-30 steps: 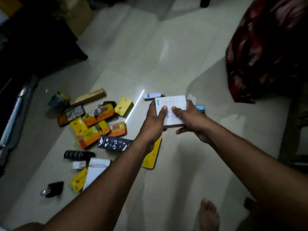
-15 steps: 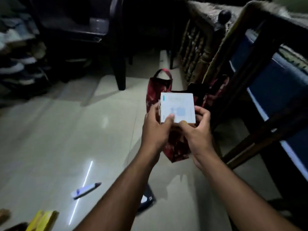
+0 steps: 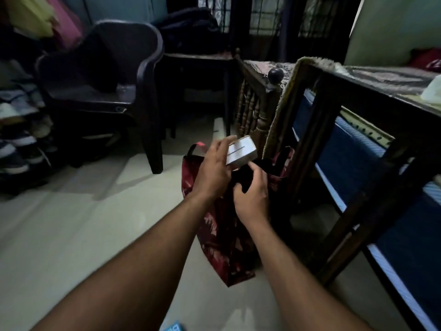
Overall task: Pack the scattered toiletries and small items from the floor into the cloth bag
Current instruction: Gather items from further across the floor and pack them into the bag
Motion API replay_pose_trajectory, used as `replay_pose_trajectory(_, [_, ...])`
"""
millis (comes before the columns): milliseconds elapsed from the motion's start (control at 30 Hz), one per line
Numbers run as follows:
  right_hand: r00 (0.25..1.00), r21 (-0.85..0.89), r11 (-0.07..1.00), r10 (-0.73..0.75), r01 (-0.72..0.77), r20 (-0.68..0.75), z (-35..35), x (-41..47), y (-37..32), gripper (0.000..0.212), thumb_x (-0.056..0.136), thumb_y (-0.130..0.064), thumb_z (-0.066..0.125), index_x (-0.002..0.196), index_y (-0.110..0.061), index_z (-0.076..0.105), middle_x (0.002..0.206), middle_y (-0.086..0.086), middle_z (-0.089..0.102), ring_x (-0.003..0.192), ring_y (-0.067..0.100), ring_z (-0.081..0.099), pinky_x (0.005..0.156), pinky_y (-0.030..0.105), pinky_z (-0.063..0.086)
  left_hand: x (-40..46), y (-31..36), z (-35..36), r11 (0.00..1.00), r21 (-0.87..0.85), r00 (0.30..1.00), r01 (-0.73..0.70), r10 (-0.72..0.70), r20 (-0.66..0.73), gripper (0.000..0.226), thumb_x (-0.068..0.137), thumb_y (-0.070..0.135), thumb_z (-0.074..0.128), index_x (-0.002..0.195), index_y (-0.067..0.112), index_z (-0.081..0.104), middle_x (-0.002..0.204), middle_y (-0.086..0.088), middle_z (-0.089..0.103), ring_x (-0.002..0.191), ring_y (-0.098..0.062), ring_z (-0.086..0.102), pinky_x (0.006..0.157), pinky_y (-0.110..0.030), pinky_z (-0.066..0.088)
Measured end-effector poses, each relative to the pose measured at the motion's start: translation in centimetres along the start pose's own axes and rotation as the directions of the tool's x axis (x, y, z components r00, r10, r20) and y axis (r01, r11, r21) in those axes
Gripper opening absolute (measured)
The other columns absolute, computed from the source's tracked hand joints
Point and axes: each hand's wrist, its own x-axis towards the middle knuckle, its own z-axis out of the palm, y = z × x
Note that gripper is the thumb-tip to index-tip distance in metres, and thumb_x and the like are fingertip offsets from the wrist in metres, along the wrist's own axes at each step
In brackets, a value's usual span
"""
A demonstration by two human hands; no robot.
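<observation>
Left hand (image 3: 213,172) gripping white box (image 3: 241,152) above red cloth bag (image 3: 222,237), frame centre; right hand (image 3: 251,195) pinching bag's rim.

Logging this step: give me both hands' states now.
Left hand: holding the white box.
Right hand: fingers curled on the cloth bag rim.

A pale, glossy tiled floor (image 3: 71,235) carried everything in the dim room. Directly on it stood a dark red patterned cloth bag (image 3: 222,247) close beside the dark wooden bed frame (image 3: 317,144), and a dark plastic chair (image 3: 107,87) farther back to the left, well apart from the bag. A small blue item (image 3: 173,328), cut off by the bottom edge and too little shown to identify, lay on the floor nearest the camera.
</observation>
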Motion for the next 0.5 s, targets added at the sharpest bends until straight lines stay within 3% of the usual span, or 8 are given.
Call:
replay_pose_trajectory(67, [0.999, 0.033, 0.999, 0.011, -0.013, 0.051, 0.1, 0.9, 1.2, 0.062, 0.093, -0.008, 0.061, 0.149, -0.023, 0.039, 0.153, -0.003, 0.039, 0.141, 0.014, 0.038, 0.096, 0.001, 0.023, 1.3, 0.0, 0.9, 0.995, 0.080, 0.998, -0.054, 0.052, 0.036, 0.065, 0.089, 0.005, 0.068, 0.144, 0.031, 0.045, 0.138, 0.002, 0.044, 0.121, -0.017, 0.051, 0.090, -0.032, 0.052])
replay_pose_trajectory(133, [0.985, 0.028, 0.999, 0.037, -0.042, 0.168, 0.5, 0.9, 2.5, 0.066, 0.095, -0.009, 0.059, 0.153, -0.028, 0.034, 0.156, -0.004, 0.037, 0.143, 0.015, 0.037, 0.103, 0.017, 0.030, 2.8, -0.3, 1.5, 0.968, 0.235, 0.991, -0.091, 0.065, 0.118, 0.061, 0.090, 0.015, 0.070, 0.143, 0.030, 0.045, 0.136, 0.000, 0.046, 0.118, -0.021, 0.054, 0.089, -0.042, 0.055])
replay_pose_trajectory(267, [0.983, 0.007, 0.994, 0.102, -0.105, 0.155, 1.1, 0.9, 3.2, 0.062, 0.096, -0.007, 0.057, 0.152, -0.023, 0.037, 0.153, 0.000, 0.040, 0.141, 0.020, 0.039, 0.100, 0.023, 0.031, 3.7, -1.5, 2.2, 0.787, 0.584, 0.938, -0.200, -0.017, 0.346, 0.044, 0.095, 0.021, 0.062, 0.138, 0.016, 0.051, 0.131, -0.010, 0.058, 0.122, -0.031, 0.056, 0.087, -0.045, 0.054])
replay_pose_trajectory(367, [0.996, -0.056, 0.998, 0.044, -0.040, 0.073, 1.4, 0.4, 2.3, 0.049, 0.094, -0.008, 0.058, 0.140, -0.020, 0.050, 0.141, 0.001, 0.048, 0.130, 0.017, 0.042, 0.097, 0.012, 0.027, 2.5, -1.9, 1.9, 0.791, 0.545, 0.930, -0.277, 0.079, 0.358, 0.034, 0.097, 0.019, 0.057, 0.131, 0.013, 0.056, 0.123, -0.010, 0.061, 0.116, -0.030, 0.058, 0.083, -0.046, 0.056])
replay_pose_trajectory(433, [0.999, -0.107, 0.993, -0.051, 0.051, 0.005, 1.3, -0.4, 1.8, 0.032, 0.092, -0.011, 0.059, 0.123, -0.018, 0.057, 0.122, -0.001, 0.052, 0.115, 0.014, 0.042, 0.085, 0.000, 0.025, 0.9, -1.7, 0.9, 0.829, 0.484, 0.941, -0.281, 0.138, 0.309, 0.036, 0.097, 0.020, 0.059, 0.133, 0.017, 0.056, 0.124, -0.006, 0.060, 0.117, -0.025, 0.057, 0.084, -0.043, 0.056])
replay_pose_trajectory(500, [0.993, -0.114, 0.986, -0.117, 0.118, 0.018, 1.5, -1.4, 1.4, 0.019, 0.091, -0.014, 0.059, 0.108, -0.021, 0.056, 0.111, -0.003, 0.054, 0.106, 0.014, 0.047, 0.080, 0.008, 0.033, -1.6, -2.2, -0.8, 0.863, 0.442, 0.958, -0.246, 0.147, 0.247, 0.036, 0.097, 0.025, 0.062, 0.133, 0.024, 0.056, 0.123, -0.002, 0.060, 0.113, -0.020, 0.057, 0.077, -0.037, 0.054])
